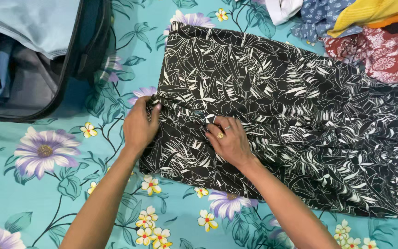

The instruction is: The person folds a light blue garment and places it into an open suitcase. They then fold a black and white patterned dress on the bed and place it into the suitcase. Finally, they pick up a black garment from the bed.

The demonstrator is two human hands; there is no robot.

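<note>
— Garment (277, 101) first: what was it made of?

— Thin, soft cloth, black with white leaf outlines, lying flat and creased across the middle and right of the frame on a turquoise flowered bedsheet (28, 193).

— How many hands were on it?

— Two. The left hand (140, 125) pinched the garment's left edge, fingers curled around the fabric. The right hand (229, 140), wearing two rings, pressed down on a fold just beside it.

— And around it?

— One open dark suitcase (38, 60) sat at the upper left, well apart from the hands. One heap of mixed clothes (365, 27) lay at the upper right.
</note>
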